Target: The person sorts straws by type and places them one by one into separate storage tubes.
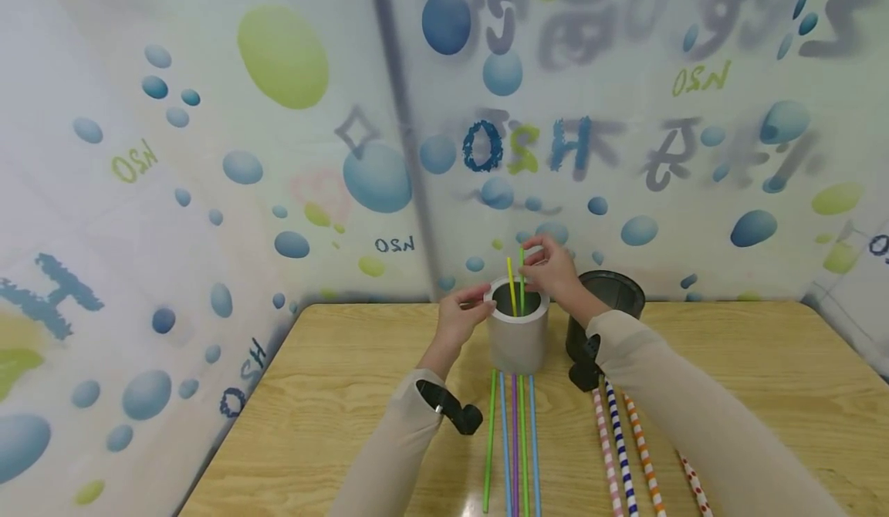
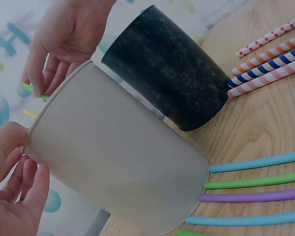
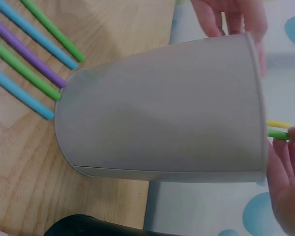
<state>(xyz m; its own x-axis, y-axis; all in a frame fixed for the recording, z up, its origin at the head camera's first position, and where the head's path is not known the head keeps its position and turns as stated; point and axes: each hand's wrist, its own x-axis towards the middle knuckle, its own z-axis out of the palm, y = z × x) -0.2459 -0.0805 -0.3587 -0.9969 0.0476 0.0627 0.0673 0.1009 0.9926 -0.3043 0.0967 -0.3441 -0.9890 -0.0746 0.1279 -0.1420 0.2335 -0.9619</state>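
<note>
- Right hand (image 1: 552,270): thumb and fingers drawn together, pinching a green straw (image 1: 523,301) near its upper end; the gap between the digits is no wider than the straw.
- Green straw: near upright, its lower part inside the mouth of a grey container (image 1: 517,346), beside a yellow straw (image 1: 512,285); whether its lower end touches the bottom is hidden.
- Left hand (image 1: 460,318): partly spread, thumb and fingers holding the container's rim on its left side.
- Grey container: upright on the worktop (image 1: 368,378), just beside a black container (image 2: 167,69).
- Worktop, foreground: plain straws (image 1: 515,440) in green, blue and purple lie before the grey container; patterned straws (image 1: 620,449) lie before the black one.
- Handling, straws: probably very light, fairly stiff along their length and smooth enough to roll or slip; a soft fingertip pinch near the upper end should suffice, whereas hard squeezing might crease them.
- Handling, grey container: apparently light, thin-walled and easily tipped; the rim or upper wall offers the best steadying hold.
</note>
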